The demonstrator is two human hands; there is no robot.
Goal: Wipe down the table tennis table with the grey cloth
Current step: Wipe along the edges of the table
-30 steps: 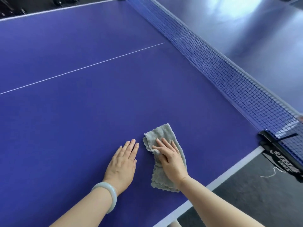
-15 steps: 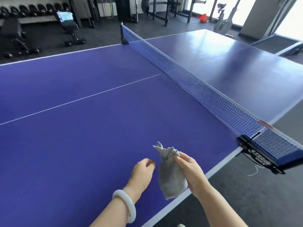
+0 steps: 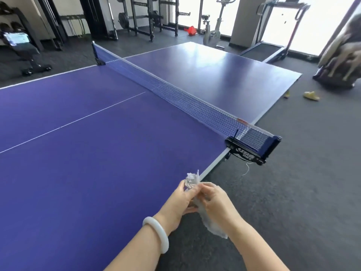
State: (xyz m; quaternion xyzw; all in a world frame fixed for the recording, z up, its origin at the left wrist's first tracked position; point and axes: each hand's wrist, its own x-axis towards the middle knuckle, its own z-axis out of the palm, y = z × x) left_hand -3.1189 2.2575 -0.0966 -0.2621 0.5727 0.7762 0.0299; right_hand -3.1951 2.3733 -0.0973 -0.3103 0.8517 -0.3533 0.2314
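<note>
Both hands hold the grey cloth (image 3: 213,225) up in the air, right at the side edge of the tabletop (image 3: 97,153), near the end of the net (image 3: 195,102). The left hand (image 3: 179,200) has its fingers curled round the top part of the cloth. The right hand (image 3: 216,202) pinches the cloth just beside it. A bunched bit pokes up above the fingers, and the rest hangs down over the grey floor (image 3: 293,182). A white bracelet (image 3: 156,233) sits on the left wrist.
</note>
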